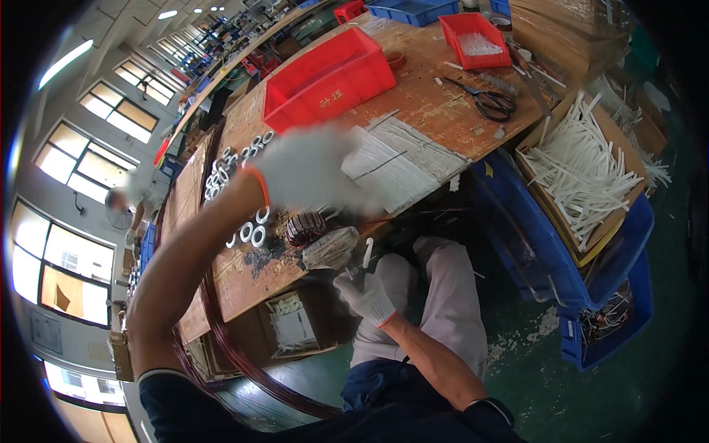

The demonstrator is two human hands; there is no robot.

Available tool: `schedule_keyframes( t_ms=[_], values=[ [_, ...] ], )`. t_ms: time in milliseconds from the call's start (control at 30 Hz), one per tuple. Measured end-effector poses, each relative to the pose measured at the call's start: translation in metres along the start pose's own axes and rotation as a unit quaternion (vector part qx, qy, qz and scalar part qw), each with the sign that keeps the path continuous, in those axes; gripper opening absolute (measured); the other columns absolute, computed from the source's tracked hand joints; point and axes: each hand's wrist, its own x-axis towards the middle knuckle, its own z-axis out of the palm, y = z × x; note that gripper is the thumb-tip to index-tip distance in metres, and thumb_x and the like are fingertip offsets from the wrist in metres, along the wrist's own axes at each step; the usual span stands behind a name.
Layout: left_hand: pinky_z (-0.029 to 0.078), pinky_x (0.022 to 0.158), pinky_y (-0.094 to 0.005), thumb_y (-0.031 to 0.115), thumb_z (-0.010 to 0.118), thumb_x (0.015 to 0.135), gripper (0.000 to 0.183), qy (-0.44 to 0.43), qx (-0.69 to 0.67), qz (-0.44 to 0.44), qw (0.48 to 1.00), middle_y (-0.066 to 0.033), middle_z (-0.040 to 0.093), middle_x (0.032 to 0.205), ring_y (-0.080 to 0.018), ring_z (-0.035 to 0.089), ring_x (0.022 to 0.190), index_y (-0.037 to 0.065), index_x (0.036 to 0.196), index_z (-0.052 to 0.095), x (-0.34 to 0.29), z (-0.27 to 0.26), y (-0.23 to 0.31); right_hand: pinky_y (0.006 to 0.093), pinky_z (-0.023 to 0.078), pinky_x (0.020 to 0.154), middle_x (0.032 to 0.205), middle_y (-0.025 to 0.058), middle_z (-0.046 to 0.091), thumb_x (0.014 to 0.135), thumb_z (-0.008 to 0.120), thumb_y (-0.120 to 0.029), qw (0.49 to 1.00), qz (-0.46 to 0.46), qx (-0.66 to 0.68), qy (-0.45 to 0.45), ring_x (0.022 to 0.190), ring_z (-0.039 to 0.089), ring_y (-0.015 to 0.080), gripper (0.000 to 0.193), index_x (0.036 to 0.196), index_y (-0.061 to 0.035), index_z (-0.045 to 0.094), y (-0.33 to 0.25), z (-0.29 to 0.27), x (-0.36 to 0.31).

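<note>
My left hand, in a white glove with an orange cuff edge, is raised over the table and smeared by motion. Its fingers and anything in them cannot be made out. Low at the table edge, above my lap, my right hand, also gloved, has its fingers closed. A short white tube sticks up from them; the rest of what they grip is hidden. Beside the hand lies a greyish wrapped pad. A ring coil wound with dark copper wire touches its far left side.
White rings lie scattered at left. Beyond are a flat white bundle, a red bin, scissors and a small red tray. At right, a carton of white strips sits on a blue crate. Copper wires hang at left.
</note>
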Motion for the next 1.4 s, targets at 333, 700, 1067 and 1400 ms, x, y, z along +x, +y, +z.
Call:
schedule_keyframes(
  t_ms=[333,700,1067,1400],
  values=[
    [0.053,0.097,-0.0441,0.044,0.086,0.082,0.061,0.158,-0.284,0.021,0.945,-0.0184,0.063,0.118,-0.0375,0.064,0.113,0.0,0.118,0.064,-0.02,0.125,-0.048,0.0461,0.057,0.077,0.091,0.0064,0.074,0.093,0.069,-0.03,0.684,-0.273,-0.668,-0.109,0.082,0.075,0.0304,0.017,0.096,-0.0138,0.073,-0.106,-0.083,0.017],
    [0.057,0.095,-0.0455,0.05,0.082,0.083,0.06,0.2,-0.166,0.029,0.965,-0.0236,0.068,0.114,-0.0409,0.069,0.111,-0.002,0.107,0.065,-0.038,0.128,-0.041,0.0421,0.051,0.054,0.07,0.0049,0.067,0.079,0.069,-0.022,0.452,-0.409,-0.791,-0.051,0.067,0.067,0.0275,0.01,0.077,-0.0137,0.074,-0.161,-0.06,0.0],
    [0.058,0.086,-0.0441,0.034,0.087,0.087,0.052,0.292,-0.25,0.06,0.921,-0.0204,0.068,0.102,-0.0375,0.071,0.095,0.001,0.115,0.059,-0.053,0.155,-0.068,0.035,0.054,0.05,0.081,0.01,0.062,0.082,0.067,-0.016,0.581,-0.486,-0.582,-0.296,0.075,0.069,0.0243,0.011,0.084,-0.0058,0.069,-0.156,0.077,-0.093],
    [0.047,0.048,-0.0302,0.031,0.08,0.097,0.04,0.413,-0.565,-0.143,0.7,-0.0063,0.063,0.069,-0.0143,0.061,0.055,0.001,0.089,0.055,0.05,0.108,-0.221,0.0351,0.057,0.075,0.09,0.0079,0.073,0.097,0.078,-0.026,0.895,0.015,-0.4,-0.199,0.084,0.073,0.0242,0.023,0.106,-0.005,0.079,-0.053,-0.104,-0.056]
  ],
)
